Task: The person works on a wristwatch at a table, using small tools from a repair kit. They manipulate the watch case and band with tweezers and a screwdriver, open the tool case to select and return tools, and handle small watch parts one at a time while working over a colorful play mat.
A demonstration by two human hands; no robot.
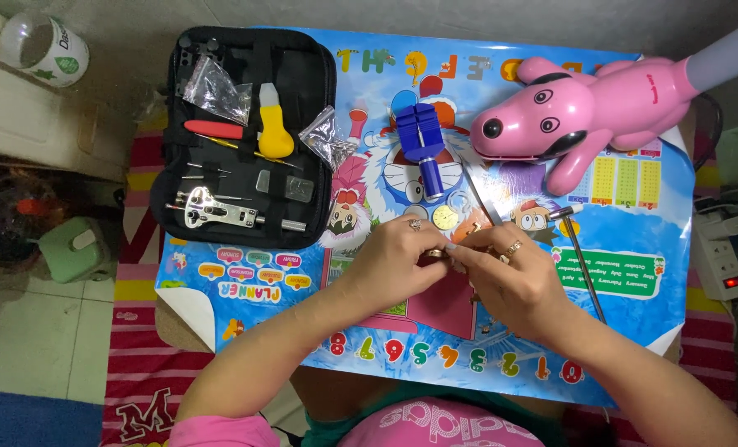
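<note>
Your left hand (398, 257) and right hand (514, 277) meet over the middle of the colourful poster mat (634, 223), fingertips pinched together on a small gold-coloured piece (437, 252) — most of it is hidden, so you cannot tell exactly what it is. It is likely light, hard and slippery; grip it by its edges, low over the mat. A round gold watch case (444, 217) lies just beyond your fingers, beside the blue link-remover tool (423, 149). The open black tool case (245, 136) sits to the left; a small hammer (580, 257) lies near your right hand.
</note>
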